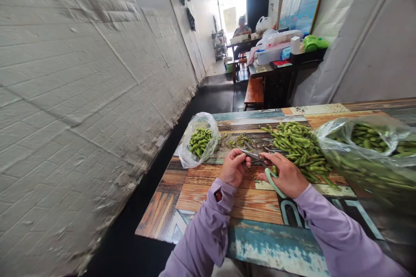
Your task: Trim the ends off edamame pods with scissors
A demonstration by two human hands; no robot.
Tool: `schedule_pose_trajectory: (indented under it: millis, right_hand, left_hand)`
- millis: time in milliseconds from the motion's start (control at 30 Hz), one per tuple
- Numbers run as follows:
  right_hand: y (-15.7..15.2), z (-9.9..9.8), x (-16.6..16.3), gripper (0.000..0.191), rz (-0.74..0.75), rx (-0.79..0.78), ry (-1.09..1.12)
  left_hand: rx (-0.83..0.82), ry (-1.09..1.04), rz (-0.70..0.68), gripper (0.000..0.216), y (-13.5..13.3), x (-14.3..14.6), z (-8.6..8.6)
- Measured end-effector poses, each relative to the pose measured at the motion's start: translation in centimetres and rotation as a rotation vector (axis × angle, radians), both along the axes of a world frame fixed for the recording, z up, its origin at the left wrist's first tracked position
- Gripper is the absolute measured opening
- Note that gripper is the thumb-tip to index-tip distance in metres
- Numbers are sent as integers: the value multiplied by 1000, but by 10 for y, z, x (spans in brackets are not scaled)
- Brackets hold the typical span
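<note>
My right hand (pixel 286 175) grips scissors (pixel 270 176) with pale green handles, blades pointing left. The blade tips reach the fingertips of my left hand (pixel 234 166), which is closed in a pinch; what it holds is hidden by the fingers. Beyond my right hand lies a loose heap of green soybean pods (pixel 297 143). Small trimmed bits (pixel 240 140) are scattered beyond my left hand. To the left stands an open clear plastic bag (pixel 212 156) with pods (pixel 199 142) inside.
A large clear bag (pixel 338 147) full of pods sits on the right of the patchwork wooden table (pixel 208 188). A white brick wall (pixel 81 95) runs along the left. Farther off are a cluttered table (pixel 261 69), an orange bench (pixel 254 91) and a seated person (pixel 242 30).
</note>
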State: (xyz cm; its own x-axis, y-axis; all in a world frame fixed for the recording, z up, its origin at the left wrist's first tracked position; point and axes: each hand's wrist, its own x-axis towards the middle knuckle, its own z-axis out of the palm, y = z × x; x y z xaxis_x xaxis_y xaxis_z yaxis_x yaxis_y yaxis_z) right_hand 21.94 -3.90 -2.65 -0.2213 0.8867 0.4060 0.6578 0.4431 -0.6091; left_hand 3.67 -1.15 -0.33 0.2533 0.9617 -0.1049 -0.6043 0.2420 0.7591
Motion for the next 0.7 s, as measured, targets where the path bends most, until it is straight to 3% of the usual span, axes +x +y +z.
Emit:
schedule_pose_trajectory:
  millis: [433,700]
  right_hand:
    - [0,2,-1,55,-13,16,-12]
    - [0,3,3,44,-7,-16,-15]
  left_hand:
    - [-8,41,-62,33,-7,6,5]
    - [66,89,-10,31,-3,4,5]
